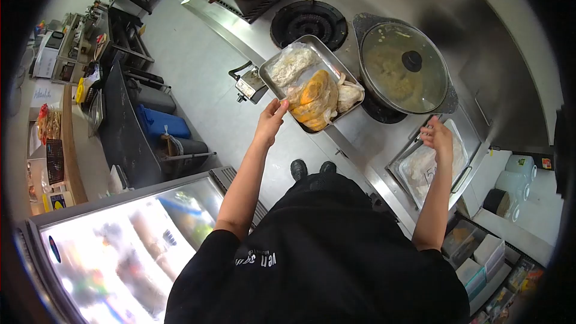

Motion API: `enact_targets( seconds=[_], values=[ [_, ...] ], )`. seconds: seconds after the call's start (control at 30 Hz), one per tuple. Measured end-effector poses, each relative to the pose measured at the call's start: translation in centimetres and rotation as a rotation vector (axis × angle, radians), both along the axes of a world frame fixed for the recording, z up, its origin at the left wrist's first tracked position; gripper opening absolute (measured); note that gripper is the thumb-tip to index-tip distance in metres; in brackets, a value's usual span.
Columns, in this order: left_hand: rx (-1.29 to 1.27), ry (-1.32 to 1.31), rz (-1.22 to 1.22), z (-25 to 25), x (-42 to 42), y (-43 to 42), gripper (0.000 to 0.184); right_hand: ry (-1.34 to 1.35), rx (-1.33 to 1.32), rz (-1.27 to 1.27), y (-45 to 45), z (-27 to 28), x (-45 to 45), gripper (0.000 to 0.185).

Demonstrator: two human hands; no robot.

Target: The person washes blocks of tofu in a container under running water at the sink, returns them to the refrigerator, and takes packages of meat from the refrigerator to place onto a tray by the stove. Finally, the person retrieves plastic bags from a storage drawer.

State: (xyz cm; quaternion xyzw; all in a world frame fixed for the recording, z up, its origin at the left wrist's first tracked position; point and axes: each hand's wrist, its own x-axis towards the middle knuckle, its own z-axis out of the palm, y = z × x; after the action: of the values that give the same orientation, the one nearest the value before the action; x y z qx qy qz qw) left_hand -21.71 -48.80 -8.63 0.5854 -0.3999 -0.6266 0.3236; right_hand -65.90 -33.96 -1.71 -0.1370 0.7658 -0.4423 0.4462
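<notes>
- While the left hand [273,121] sits at the near-left edge of the metal tray [327,51], its fingers are partly bent; can't tell if they grip the rim or just hover by it.
- Right hand [437,136] is loosely curled above the flat tub [420,165]; nothing visible between the fingers, grip looks slack.
- Tray: shallow rectangle, rounded corners, smooth shiny metal. Sits on the bench [360,3] near its front edge, left of the pot [384,84].
- White bag [293,65]: clear wrinkled plastic, pale lumpy fill, at the tray's far left.
- Orange bag [318,97]: biggest of the three, bulging and creased, orange-yellow contents pressing on thin plastic, mid tray and toward the near end.
- Small bag [350,96]: pale, crumpled, bunched plastic, at the right side of the tray, beside the orange one.
- Pot: wide and round, dark speckled handles, clear glass lid with a round black knob [411,60]; chunky yellowish-brown food shows through.
- Burner [309,24]: black rough-looking concentric rings, just behind the tray.
- Flat tub: rectangular, whitish, cloudy top, dark handwritten marks on it.
- Bench: smooth steel, dull reflections.
- Freezer [129,252] at lower left: glassy top, metal frame, bright inside.
</notes>
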Motion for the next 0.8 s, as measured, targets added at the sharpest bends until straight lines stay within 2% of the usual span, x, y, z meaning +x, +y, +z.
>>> enact_targets(
  seconds=[0.07, 0.13, 0.17, 0.23, 0.27, 0.33, 0.43, 0.47, 0.5, 0.57, 0.63, 0.7, 0.8],
  values=[
    [-0.006, -0.053, -0.017, 0.3, -0.3, 0.1, 0.087, 0.36, -0.009, 0.255, 0.8, -2.0, 1.4, 0.041],
    [-0.172, -0.285, 0.018, 0.4, -0.3, 0.3, 0.074, 0.637, -0.079, 0.407, 0.7, -1.9, 5.9, 0.036],
    [-0.173, -0.287, 0.018, 0.2, 0.0, 0.1, 0.074, 0.628, -0.132, 0.49, 0.4, -0.7, 9.0, 0.033],
    [-0.634, -0.554, -0.227, -0.3, 0.3, -0.8, 0.061, 0.639, -0.228, 0.672, -0.9, -0.1, 13.6, 0.03],
    [-0.633, -0.553, -0.224, 0.2, 0.2, -1.0, 0.061, 0.657, -0.27, 0.774, -2.0, -1.0, 15.2, 0.03],
    [-0.685, -0.614, -0.266, 1.8, -0.3, -1.5, 0.05, 0.815, -0.459, 0.863, -4.7, -1.5, 18.0, 0.033],
    [-0.736, -0.678, -0.392, 1.3, 0.0, -2.4, 0.049, 0.964, -0.494, 0.889, -7.7, -3.1, 22.1, 0.038],
    [-0.988, -0.779, -0.424, 1.3, 0.0, -2.4, 0.045, 1.029, -0.363, 0.929, -8.3, -3.8, 23.2, 0.04],
    [-0.99, -0.774, -0.419, 1.2, -0.1, -2.5, 0.045, 1.095, -0.231, 0.966, -8.8, -4.3, 23.8, 0.042],
    [-0.927, -0.674, -0.383, 0.2, -0.2, -2.7, 0.043, 1.134, -0.236, 0.964, -8.5, -4.7, 24.0, 0.043],
    [-0.979, -0.603, -0.336, -0.4, -0.2, -2.8, 0.043, 1.097, -0.215, 0.938, -7.9, -5.2, 23.9, 0.042],
    [-0.846, -0.587, -0.335, 0.0, -0.2, -3.4, 0.04, 1.089, -0.195, 0.933, -7.5, -6.2, 24.0, 0.04],
    [-0.905, -0.514, -0.326, -0.6, 0.2, -4.1, 0.04, 1.09, -0.209, 0.911, -7.5, -6.3, 23.8, 0.037]
  ],
)
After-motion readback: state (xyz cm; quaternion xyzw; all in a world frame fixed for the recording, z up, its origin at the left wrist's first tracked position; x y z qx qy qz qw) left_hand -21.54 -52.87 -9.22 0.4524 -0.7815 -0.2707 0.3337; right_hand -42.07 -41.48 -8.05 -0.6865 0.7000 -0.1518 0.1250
